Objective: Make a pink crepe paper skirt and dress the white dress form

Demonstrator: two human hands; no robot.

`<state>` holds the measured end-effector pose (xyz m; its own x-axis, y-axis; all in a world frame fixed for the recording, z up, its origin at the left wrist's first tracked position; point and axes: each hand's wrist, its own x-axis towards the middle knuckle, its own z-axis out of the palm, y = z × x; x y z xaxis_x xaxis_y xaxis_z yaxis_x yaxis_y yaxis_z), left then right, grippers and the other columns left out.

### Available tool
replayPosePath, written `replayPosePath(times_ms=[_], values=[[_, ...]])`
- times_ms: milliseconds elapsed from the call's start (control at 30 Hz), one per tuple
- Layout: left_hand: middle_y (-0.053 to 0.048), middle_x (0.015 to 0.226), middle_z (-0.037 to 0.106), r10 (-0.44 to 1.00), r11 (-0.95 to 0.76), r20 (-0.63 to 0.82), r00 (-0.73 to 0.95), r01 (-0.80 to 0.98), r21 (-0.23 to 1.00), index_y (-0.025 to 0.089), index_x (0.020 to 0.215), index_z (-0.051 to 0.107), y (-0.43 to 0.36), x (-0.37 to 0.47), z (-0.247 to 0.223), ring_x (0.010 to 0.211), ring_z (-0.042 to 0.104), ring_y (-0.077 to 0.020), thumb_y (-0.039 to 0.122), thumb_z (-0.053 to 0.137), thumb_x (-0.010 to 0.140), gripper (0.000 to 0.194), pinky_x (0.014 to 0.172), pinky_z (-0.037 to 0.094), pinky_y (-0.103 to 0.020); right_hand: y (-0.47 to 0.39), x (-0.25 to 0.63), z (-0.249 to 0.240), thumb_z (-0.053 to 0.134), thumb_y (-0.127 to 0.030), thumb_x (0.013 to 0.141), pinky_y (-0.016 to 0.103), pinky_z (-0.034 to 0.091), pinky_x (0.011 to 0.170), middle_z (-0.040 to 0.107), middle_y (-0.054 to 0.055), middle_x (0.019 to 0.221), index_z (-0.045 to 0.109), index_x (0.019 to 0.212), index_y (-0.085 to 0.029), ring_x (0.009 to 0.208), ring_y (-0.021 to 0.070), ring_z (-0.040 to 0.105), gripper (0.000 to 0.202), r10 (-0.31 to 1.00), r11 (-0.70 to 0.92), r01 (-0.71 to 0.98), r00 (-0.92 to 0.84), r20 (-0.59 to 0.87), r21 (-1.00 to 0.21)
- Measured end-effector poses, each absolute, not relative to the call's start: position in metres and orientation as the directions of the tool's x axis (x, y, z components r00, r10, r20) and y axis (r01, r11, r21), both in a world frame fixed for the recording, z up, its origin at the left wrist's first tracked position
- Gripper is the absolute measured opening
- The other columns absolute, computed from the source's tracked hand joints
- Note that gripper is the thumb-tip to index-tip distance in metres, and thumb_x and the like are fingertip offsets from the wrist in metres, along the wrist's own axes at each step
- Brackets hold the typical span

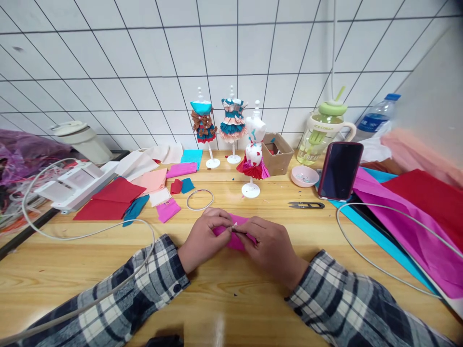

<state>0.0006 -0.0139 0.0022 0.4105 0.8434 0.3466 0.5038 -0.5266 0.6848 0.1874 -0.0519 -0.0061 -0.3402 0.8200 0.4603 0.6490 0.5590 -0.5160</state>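
My left hand [209, 237] and my right hand [273, 242] meet fingertip to fingertip above the table's middle. Each is closed in a pinch. Between them shows a small, slim dark thing with a white tip [235, 225], its kind too small to tell; the right fingers grip it. What the left fingers pinch is hidden. Bright pink crepe paper [237, 243] lies under and between both hands, partly covered by them. Beyond stands a small white dress form [256, 129] with a red and pink paper skirt. Thread snips [306, 205] lie past my right hand.
Two dressed forms [201, 126] stand by a cardboard box [278, 156]. Paper pieces [110, 198] and a power strip [81, 180] are left; a pink bowl [304, 177], phone [340, 171], jug [321, 132] and paper sheets [415, 221] right. A cable [108, 230] crosses my left sleeve.
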Motion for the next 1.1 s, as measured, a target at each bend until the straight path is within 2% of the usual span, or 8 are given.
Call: replayPosePath(times_ms=[367,500,600,733,800,900,1000,1100], values=[[-0.002,0.083,0.070,0.822,-0.559,0.338,0.458,0.540,0.629,0.022,0.079,0.074,-0.016,0.004,0.001,0.081,0.061,-0.0168,0.019,0.058,0.080,0.016,0.079,0.046,-0.034,-0.051,0.187,-0.003,0.059,-0.026,0.087,0.026,0.041,0.065,0.069,0.001,0.083,0.069,0.092,-0.024,0.076,0.0153,0.062,0.011,0.857,0.485,0.718,-0.277,0.434,-0.499],[-0.001,0.082,0.070,0.807,-0.588,0.378,0.454,0.548,0.595,0.023,0.076,0.073,-0.017,0.005,0.001,0.080,0.060,-0.0172,0.019,0.060,0.077,0.014,0.078,0.044,-0.035,-0.050,0.186,-0.002,0.060,-0.024,0.084,0.026,0.040,0.063,0.068,0.001,0.080,0.069,0.088,-0.023,0.073,0.0152,0.060,0.010,0.866,0.472,0.690,-0.247,0.435,-0.549],[-0.001,0.082,0.072,0.789,-0.612,0.414,0.454,0.514,0.602,0.023,0.075,0.072,-0.017,0.004,0.001,0.080,0.061,-0.0170,0.017,0.059,0.076,0.015,0.079,0.045,-0.035,-0.046,0.183,-0.004,0.061,-0.022,0.079,0.024,0.039,0.057,0.064,0.000,0.071,0.067,0.080,-0.021,0.063,0.0132,0.055,0.006,0.910,0.403,0.548,-0.156,0.384,-0.733],[0.000,0.083,0.073,0.725,-0.680,0.478,0.496,0.407,0.610,0.023,0.080,0.071,-0.017,0.001,0.004,0.080,0.062,-0.0158,0.012,0.059,0.077,0.017,0.080,0.046,-0.034,-0.037,0.181,-0.006,0.060,-0.027,0.077,0.021,0.034,0.045,0.060,-0.003,0.059,0.062,0.075,-0.019,0.048,0.0096,0.045,0.008,0.988,0.145,0.218,-0.082,0.130,-0.965],[0.000,0.085,0.074,0.710,-0.691,0.487,0.509,0.371,0.620,0.023,0.083,0.072,-0.018,0.000,0.006,0.081,0.062,-0.0161,0.013,0.060,0.077,0.017,0.081,0.046,-0.034,-0.034,0.182,-0.005,0.059,-0.030,0.076,0.020,0.031,0.041,0.067,0.000,0.072,0.056,0.074,-0.019,0.045,0.0077,0.044,0.011,0.997,0.002,0.047,-0.078,-0.002,-0.999],[-0.001,0.085,0.074,0.701,-0.694,0.497,0.512,0.332,0.638,0.023,0.084,0.072,-0.018,-0.002,0.008,0.083,0.062,-0.0167,0.013,0.059,0.080,0.017,0.081,0.047,-0.034,-0.030,0.191,0.000,0.062,-0.034,0.074,0.018,0.033,0.038,0.072,0.005,0.093,0.047,0.073,-0.020,0.046,0.0075,0.052,0.020,0.991,-0.126,-0.167,-0.058,-0.118,-0.978],[-0.002,0.085,0.074,0.681,-0.710,0.524,0.512,0.282,0.646,0.023,0.084,0.071,-0.016,-0.002,0.005,0.083,0.063,-0.0165,0.012,0.057,0.081,0.018,0.082,0.048,-0.034,-0.023,0.211,0.012,0.068,-0.036,0.072,0.019,0.045,0.045,0.071,0.004,0.080,0.046,0.071,-0.020,0.058,0.0121,0.063,0.027,0.997,-0.029,-0.209,0.069,-0.044,-0.977],[-0.002,0.084,0.074,0.671,-0.711,0.525,0.524,0.255,0.655,0.022,0.084,0.071,-0.013,-0.002,-0.001,0.084,0.063,-0.0161,0.011,0.056,0.081,0.019,0.082,0.048,-0.033,-0.006,0.238,0.032,0.073,-0.033,0.071,0.021,0.052,0.053,0.068,0.001,0.075,0.052,0.076,-0.020,0.067,0.0132,0.065,0.024,0.955,0.192,-0.089,0.245,0.165,-0.977]])
